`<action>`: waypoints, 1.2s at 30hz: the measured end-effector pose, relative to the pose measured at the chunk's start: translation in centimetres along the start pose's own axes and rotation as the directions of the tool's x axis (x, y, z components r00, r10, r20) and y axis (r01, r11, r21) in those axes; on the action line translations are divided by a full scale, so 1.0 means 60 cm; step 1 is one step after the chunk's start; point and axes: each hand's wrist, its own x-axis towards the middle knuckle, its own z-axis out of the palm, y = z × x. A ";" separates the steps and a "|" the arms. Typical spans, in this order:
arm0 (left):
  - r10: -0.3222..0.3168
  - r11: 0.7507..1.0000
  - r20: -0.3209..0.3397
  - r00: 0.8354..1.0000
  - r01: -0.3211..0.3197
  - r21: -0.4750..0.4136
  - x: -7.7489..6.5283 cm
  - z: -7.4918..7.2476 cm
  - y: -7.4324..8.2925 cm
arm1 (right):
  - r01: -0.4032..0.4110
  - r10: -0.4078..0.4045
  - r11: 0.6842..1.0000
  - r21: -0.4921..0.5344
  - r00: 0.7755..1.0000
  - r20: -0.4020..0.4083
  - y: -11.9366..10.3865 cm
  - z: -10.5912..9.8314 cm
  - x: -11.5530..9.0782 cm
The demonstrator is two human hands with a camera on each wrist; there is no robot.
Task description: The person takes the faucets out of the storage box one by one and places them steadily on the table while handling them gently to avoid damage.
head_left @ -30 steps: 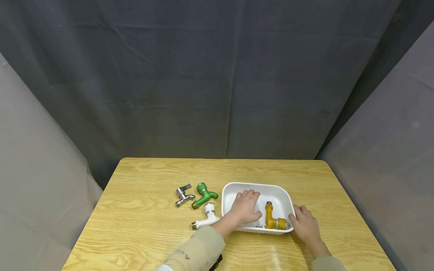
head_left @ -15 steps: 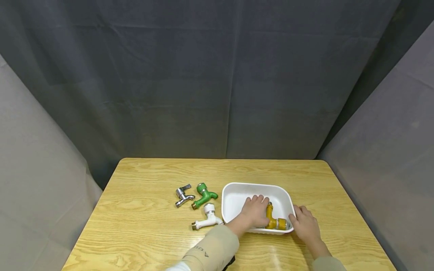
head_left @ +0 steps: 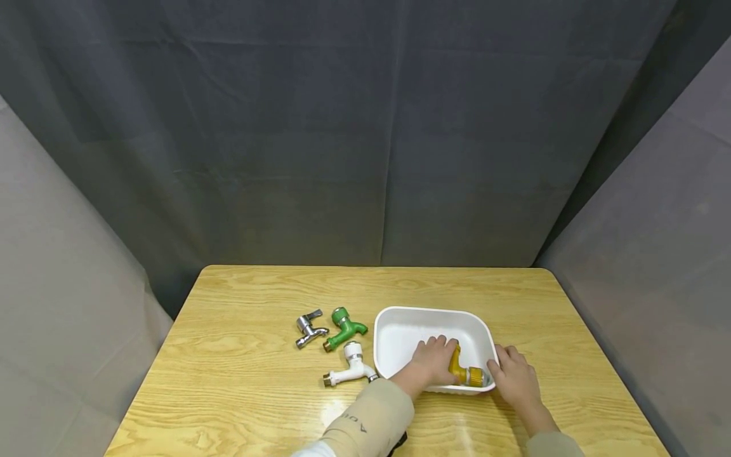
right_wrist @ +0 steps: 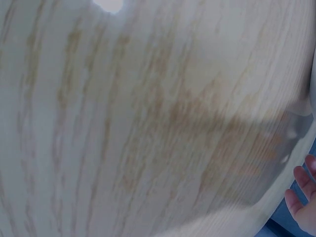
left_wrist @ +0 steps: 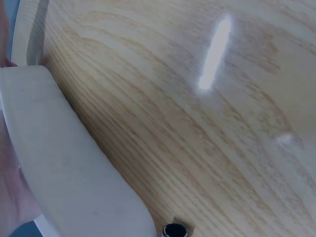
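Observation:
A white plastic tray (head_left: 400, 333) stands at the right of the table, and a yellow faucet (head_left: 474, 377) lies in its near right corner. My left hand (head_left: 432, 363) reaches over the near rim and holds the faucet's left part, with the thumb against its body; the undersides of the fingers are hidden. At the tray's right end, my right hand (head_left: 516, 378) grips the rim, thumb on the edge and fingers along the outside. The left wrist view shows the tray's outer wall (left_wrist: 79, 158) close up.
Left of the tray lie a white faucet (head_left: 353, 368), a green faucet (head_left: 345, 329) and a chrome faucet (head_left: 309, 329). All rest on the wooden table (head_left: 240, 381). A dark curtain (head_left: 285, 158) hangs behind its far edge.
My left hand has moved right inside the tray, from beside the yellow faucet onto it. The faucet has shifted slightly. My right hand has stayed at the tray's end.

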 end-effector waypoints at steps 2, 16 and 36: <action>0.001 1.000 0.006 1.000 0.000 -0.008 0.002 0.002 0.001 | -0.005 0.005 1.000 0.003 1.000 0.004 -0.001 -0.001 0.000; -0.011 0.999 0.049 0.999 0.013 -0.030 -0.002 -0.005 -0.001 | -0.026 0.026 1.000 0.005 0.999 0.021 -0.003 -0.003 -0.003; -0.064 0.993 0.028 0.998 0.066 -0.097 0.000 0.000 -0.030 | -0.017 0.017 1.000 0.007 1.000 0.026 -0.001 -0.001 -0.003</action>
